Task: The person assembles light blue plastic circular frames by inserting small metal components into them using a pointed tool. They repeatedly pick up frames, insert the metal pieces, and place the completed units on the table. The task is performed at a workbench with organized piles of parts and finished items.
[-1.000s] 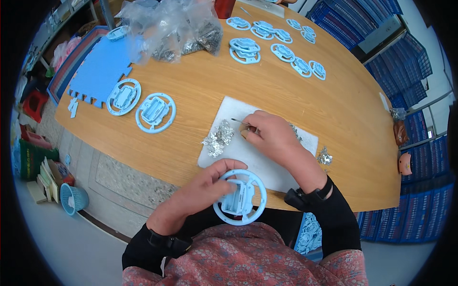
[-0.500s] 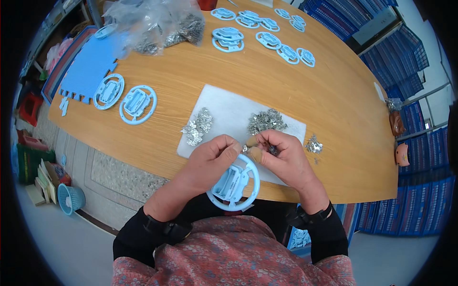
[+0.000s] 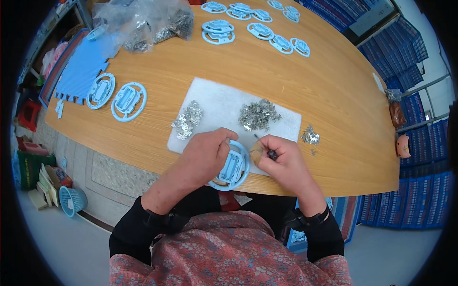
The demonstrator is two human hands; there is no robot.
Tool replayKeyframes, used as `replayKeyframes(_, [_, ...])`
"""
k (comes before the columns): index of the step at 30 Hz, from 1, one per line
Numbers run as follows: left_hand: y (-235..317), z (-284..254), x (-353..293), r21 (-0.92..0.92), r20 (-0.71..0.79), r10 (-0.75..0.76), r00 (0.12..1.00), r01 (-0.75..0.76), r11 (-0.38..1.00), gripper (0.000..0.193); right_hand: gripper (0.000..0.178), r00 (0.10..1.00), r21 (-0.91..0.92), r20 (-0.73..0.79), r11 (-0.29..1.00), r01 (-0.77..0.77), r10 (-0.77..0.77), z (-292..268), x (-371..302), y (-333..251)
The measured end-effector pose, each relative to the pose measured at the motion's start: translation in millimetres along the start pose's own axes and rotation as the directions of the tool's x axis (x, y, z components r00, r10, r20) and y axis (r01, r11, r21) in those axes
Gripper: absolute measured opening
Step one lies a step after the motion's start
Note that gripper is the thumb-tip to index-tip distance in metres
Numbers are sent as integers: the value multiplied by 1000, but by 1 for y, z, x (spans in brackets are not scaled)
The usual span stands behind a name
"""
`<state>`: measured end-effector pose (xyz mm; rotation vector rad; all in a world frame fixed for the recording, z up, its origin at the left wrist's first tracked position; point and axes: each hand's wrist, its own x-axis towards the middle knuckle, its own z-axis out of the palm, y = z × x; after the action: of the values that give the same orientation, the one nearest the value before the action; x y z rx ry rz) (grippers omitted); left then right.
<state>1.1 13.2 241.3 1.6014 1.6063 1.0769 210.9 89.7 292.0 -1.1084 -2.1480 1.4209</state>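
A light blue toy steering wheel [image 3: 232, 168] is gripped at its upper left rim by my left hand [image 3: 208, 151], which is closed. It hangs over the near edge of a white foam pad [image 3: 224, 95]. Just right of the wheel, my right hand [image 3: 281, 159] is closed around a small dark-handled tool [image 3: 272, 155]. A thin tip pokes out near the fingertips, and tan covers wrap the thumb and finger; the tool's exact kind is hard to make out. Ahead of my hands on the pad lie two heaps of small silver metal pieces, a left heap [image 3: 188, 119] and a right heap [image 3: 258, 115].
A smaller pile of metal pieces [image 3: 310, 135] lies on the wooden table [image 3: 343, 143], right of the pad. Two steering wheels [image 3: 129, 101] rest at left by a blue foam mat [image 3: 83, 69]. Farther back are clear plastic bags [image 3: 143, 24] and several more wheels [image 3: 260, 31].
My right hand has drawn away from the wheel's top, leaving a gap. The wheel has tilted so its inside shows more squarely, and my left hand still grips it.
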Motion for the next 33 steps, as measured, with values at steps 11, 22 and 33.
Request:
replayKeyframes(11, [-12, 0, 4, -54, -10, 19, 1000, -19, 998, 21, 16, 987, -322, 105, 935, 151, -124, 17, 16, -15])
replayKeyframes(22, [-16, -2, 5, -110, 18, -24, 1000, 26, 994, 20, 20, 941, -605, 87, 733, 311, -328, 43, 8, -25])
replayKeyframes(33, [-14, -3, 9, -88, 32, -54, 998, 57, 995, 21, 36, 951, -466, 160, 829, 309, -264, 35, -16, -13])
